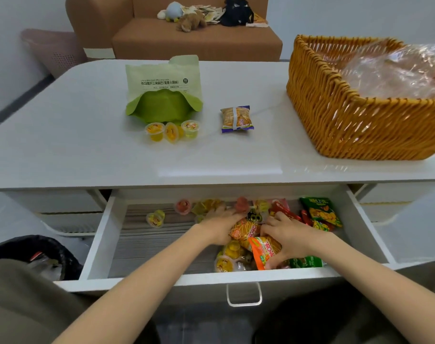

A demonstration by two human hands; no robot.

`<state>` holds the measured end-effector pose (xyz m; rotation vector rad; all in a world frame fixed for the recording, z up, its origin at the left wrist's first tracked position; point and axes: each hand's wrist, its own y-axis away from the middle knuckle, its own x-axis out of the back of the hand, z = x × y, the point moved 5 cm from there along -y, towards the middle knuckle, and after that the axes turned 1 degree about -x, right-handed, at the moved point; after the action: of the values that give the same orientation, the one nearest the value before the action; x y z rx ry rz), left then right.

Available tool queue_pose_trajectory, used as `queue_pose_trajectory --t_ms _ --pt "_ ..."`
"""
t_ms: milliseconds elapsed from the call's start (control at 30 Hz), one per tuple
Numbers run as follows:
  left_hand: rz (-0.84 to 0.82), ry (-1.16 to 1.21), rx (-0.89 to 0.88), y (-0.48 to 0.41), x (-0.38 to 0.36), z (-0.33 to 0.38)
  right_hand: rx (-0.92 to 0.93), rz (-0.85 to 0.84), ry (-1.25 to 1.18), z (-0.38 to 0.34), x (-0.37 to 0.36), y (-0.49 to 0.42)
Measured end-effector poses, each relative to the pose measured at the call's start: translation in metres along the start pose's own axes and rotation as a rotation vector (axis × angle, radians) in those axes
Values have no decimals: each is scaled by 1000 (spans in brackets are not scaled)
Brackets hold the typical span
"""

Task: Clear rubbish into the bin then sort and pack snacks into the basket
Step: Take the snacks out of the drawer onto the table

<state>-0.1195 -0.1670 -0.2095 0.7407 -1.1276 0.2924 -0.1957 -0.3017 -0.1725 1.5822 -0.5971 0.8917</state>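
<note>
1. Reaching into the open drawer (104, 234) under the worktop (87, 145), both hands were among loose snack packets (320, 212).
2. The left hand (220, 225) lay over the upper orange stick-snack packet (245, 230), fingers close together; I could not tell whether they gripped it.
3. The right hand (289, 238) had its thumb and fingers clamped on the lower orange stick-snack packet (263, 250).
4. The wicker basket (355, 130) stood on the worktop's right, well apart from a green pouch (164, 93), jelly cups (171, 131) and a biscuit packet (237, 119).
5. The black-lined bin (25, 247) sat at lower left.
</note>
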Motion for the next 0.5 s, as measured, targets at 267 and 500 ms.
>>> queue_pose_trajectory --t_ms 267,500 --pt "177 152 -26 16 17 -14 -29 -8 76 3 5 3" --pt "123 236 39 78 42 -52 26 37 -283 -2 21 4"
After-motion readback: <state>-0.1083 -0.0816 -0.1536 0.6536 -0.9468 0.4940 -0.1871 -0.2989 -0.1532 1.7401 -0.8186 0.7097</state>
